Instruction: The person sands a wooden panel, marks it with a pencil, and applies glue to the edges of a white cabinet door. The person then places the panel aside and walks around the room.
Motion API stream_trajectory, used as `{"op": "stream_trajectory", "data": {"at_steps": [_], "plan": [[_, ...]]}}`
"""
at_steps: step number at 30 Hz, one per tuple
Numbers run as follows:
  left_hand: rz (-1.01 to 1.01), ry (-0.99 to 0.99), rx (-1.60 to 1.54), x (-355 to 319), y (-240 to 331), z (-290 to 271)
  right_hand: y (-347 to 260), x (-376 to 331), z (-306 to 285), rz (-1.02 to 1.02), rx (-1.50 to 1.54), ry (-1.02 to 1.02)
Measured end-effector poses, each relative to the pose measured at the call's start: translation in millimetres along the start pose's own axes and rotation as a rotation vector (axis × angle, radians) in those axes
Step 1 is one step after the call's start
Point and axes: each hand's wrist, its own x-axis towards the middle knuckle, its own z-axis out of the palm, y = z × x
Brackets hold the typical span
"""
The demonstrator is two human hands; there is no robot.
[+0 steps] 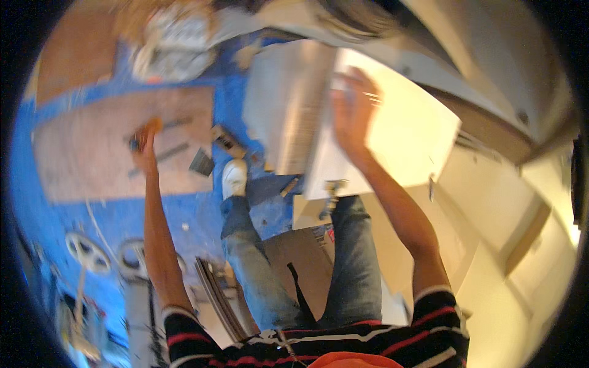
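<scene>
Stretched out over a brown flat board [73,159], my left hand [145,147] is closed round a small orange and dark thing [154,124] whose kind is blurred. Two dark strips, one a bar [161,161], lie on the board by that hand, with a dark square piece [202,162] near its right edge. My right hand [356,113] is over a bright white panel [408,129], along its left side. Motion smears its fingers, so their hold is unclear. A grey, shiny panel face [279,104] adjoins the white one. Near my right knee is a small metal fitting [331,196].
Blue covering [202,218] spreads over the floor at left. A pale bundle [175,49] sits at the far left, and round wheels [88,253] lie near left. Large cream panels [521,184] crowd the right. My shoe [234,178] stands beside a small box-like piece [228,141].
</scene>
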Motion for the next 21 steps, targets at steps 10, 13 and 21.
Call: {"op": "stream_trajectory", "data": {"at_steps": [10, 13, 21], "plan": [[0.1, 0.006, -0.068, -183.4, 233.8, -13.7, -10.5, 4.6, -33.2, -0.009, 0.248, 0.061], [0.084, -0.076, -0.106, -224.2, 326.9, 6.9, -12.9, 0.7, -49.4, 0.172, 0.667, 0.077], [0.271, -0.371, -0.071, -337.2, 455.3, 162.7, 1.4, -104.4, -166.8, 0.956, 2.112, 0.268]]}}
